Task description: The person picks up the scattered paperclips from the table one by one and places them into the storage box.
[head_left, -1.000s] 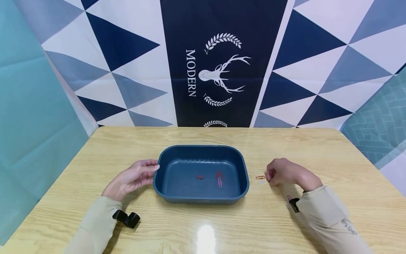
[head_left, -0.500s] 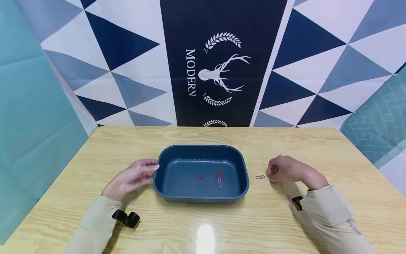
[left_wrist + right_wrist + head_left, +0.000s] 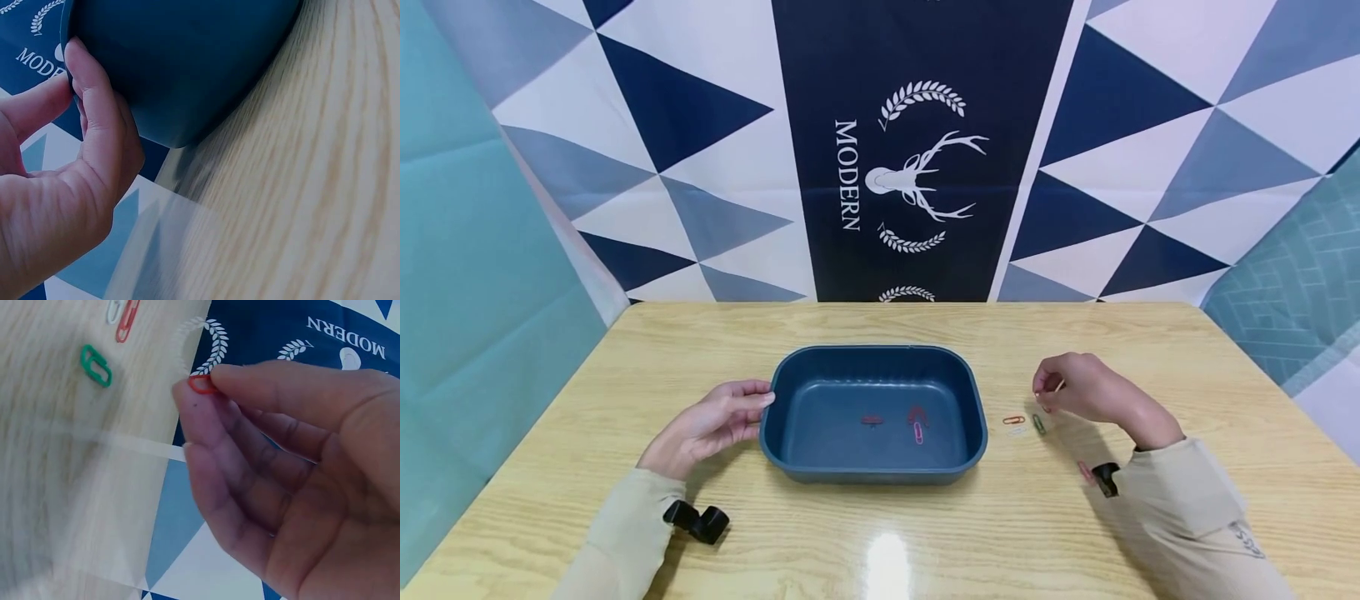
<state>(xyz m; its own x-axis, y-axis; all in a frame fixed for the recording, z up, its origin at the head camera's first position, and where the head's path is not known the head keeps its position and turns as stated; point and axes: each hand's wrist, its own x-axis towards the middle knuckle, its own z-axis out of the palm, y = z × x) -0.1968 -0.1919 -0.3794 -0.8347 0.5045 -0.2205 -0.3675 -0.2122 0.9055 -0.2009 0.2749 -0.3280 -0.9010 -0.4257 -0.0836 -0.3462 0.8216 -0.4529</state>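
My left hand (image 3: pixel 718 421) pinches the left rim of a dark blue rectangular tub (image 3: pixel 872 477), thumb on one side and fingers on the other, as the left wrist view shows. Between thumb and forefinger of my right hand (image 3: pixel 1082 387) is a red paper clip (image 3: pixel 202 385), raised over the table to the right of the tub. Below that hand lie a green paper clip (image 3: pixel 1038 423), an orange-red paper clip (image 3: pixel 1013 420) and a white paper clip (image 3: pixel 1018 431). Inside the tub rest a pink paper clip (image 3: pixel 918 432) and several red ones.
Another pink-red paper clip (image 3: pixel 1086 472) lies on the wooden table (image 3: pixel 820 542) beside the black band (image 3: pixel 1105 479) on my right wrist. A patterned cloth (image 3: pixel 700 167) with a deer print hangs behind the table's far edge.
My right hand has lifted from the table with the red paper clip between its fingertips. The green paper clip now shows where the hand was. The left hand stays at the tub's rim.
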